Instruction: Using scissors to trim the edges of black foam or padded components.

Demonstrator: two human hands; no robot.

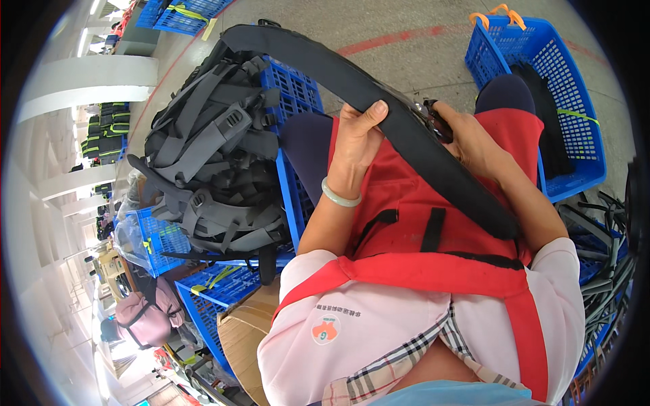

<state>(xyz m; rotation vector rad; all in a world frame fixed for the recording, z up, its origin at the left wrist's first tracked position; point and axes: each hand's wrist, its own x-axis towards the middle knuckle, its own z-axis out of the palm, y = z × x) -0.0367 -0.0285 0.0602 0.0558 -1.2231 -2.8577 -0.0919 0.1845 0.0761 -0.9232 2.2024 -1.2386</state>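
Note:
A long black padded strap [325, 66] runs from the pile on my left across my lap. My left hand [359, 134] grips it near the middle, thumb on top and fingers underneath. Close to its far edge, my right hand [472, 141] is closed around a small dark-handled tool [440, 125] with some shiny metal on it. The tool looks like scissors or snips, but my fingers and the strap hide part of it. Below the strap lies my red apron [399, 223], spread over my knees.
Dark grey straps with buckles form a big heap [210, 155] on blue crates [288, 196] at my left. A blue basket [589, 172] at the far right holds black pieces. Grey strips [602, 233] lie at my right. Behind on the left are a cardboard box [247, 335] and another person [145, 318].

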